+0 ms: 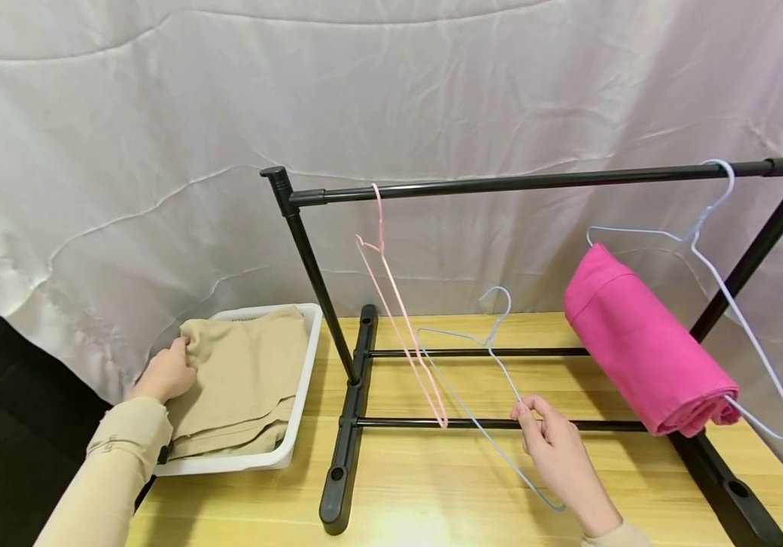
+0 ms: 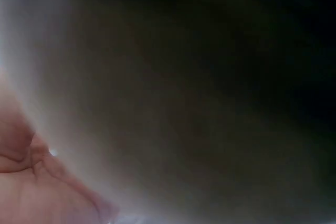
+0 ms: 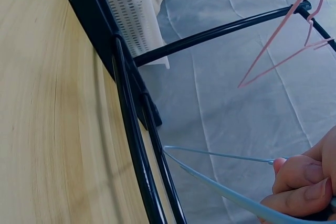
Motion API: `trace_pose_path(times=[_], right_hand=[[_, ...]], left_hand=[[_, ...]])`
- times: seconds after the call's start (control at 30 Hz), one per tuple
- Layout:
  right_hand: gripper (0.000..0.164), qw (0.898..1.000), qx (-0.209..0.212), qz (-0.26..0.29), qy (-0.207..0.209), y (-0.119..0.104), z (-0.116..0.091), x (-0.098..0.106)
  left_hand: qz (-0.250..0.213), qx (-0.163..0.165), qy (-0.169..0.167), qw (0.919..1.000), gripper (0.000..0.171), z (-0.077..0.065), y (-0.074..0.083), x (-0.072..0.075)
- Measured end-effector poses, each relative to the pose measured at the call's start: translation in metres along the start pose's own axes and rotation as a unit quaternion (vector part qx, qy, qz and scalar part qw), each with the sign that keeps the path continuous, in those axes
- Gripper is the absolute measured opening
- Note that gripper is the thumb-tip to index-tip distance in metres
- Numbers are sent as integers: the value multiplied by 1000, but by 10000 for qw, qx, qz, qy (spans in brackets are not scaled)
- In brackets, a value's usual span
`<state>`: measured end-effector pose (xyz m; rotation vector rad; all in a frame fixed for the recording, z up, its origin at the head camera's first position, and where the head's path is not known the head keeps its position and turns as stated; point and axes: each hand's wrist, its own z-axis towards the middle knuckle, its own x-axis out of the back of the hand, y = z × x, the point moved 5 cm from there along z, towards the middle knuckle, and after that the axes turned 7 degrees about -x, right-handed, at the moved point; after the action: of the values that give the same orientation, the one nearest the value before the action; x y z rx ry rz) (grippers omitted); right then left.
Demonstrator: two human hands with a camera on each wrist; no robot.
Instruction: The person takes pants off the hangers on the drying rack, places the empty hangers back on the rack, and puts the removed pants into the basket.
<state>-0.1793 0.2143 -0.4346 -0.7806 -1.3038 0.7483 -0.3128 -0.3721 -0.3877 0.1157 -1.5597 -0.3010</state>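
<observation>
My left hand (image 1: 166, 371) grips the upper left edge of a folded khaki cloth (image 1: 247, 372), which is bunched at the fingers. It lies on top of a folded stack in a white basket (image 1: 282, 454). The left wrist view is mostly dark blur, with part of the palm (image 2: 42, 192) at its lower left corner. My right hand (image 1: 558, 452) pinches a light blue wire hanger (image 1: 489, 343) by one sloping side, its hook pointing up. The hanger's wire (image 3: 210, 181) also crosses the lower part of the right wrist view. Nothing hangs on it.
A black garment rack (image 1: 541, 182) stands on the wooden table (image 1: 425, 494), right of the basket. From its top bar hang a bare pink hanger (image 1: 381, 247) at the left and another pale blue hanger (image 1: 697, 228) at the right, carrying a folded magenta cloth (image 1: 644, 342). Behind is a grey curtain (image 1: 432, 91).
</observation>
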Motion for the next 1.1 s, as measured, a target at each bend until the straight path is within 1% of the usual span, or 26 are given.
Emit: trace_pose_path(times=[0.1, 0.17, 0.3, 0.37, 0.43, 0.53, 0.63, 0.7, 0.8, 0.9, 0.97, 1.03, 1.1], right_hand=[[22, 10000, 28, -17, 29, 0, 0, 1], [22, 10000, 33, -25, 40, -1, -1, 1], [21, 9999, 42, -37, 101, -1, -1, 2], [21, 9999, 58, -71, 146, -2, -1, 3], [20, 9998, 60, -82, 172, -3, -1, 4], [20, 9997, 91, -81, 194, -3, -1, 5], [20, 9995, 194, -74, 249, -5, -1, 6], [19, 9991, 292, -90, 289, -5, -1, 7], [19, 9988, 357, -134, 321, -6, -1, 8], [20, 9990, 292, -179, 279, -7, -1, 9], [21, 9992, 219, -201, 252, -8, -1, 10], [22, 9994, 143, -214, 218, -9, -1, 11], [23, 9994, 109, -250, 197, -10, -1, 12]], left_hand=[[154, -21, -4, 9999, 63, 0, 2, 0], [222, 95, -49, 9997, 64, -1, 3, -1], [100, 608, -242, 9978, 71, -1, 5, -2], [-43, 836, -255, 9962, 76, 0, 8, -3], [-111, 935, -182, 9954, 80, 2, 12, -3], [-94, 932, 96, 9956, 80, 4, 20, -1], [-27, 802, 417, 9959, 71, 7, 31, 4], [-43, 683, 552, 9961, 67, 9, 41, 8], [-199, 428, 570, 9973, 67, 15, 54, 12], [-581, 77, 544, 9968, 67, 21, 70, 16], [-840, -199, 628, 9943, 65, 24, 82, 20], [-1096, -435, 832, 9895, 62, 26, 95, 26], [-1331, -562, 1044, 9840, 61, 26, 108, 31]])
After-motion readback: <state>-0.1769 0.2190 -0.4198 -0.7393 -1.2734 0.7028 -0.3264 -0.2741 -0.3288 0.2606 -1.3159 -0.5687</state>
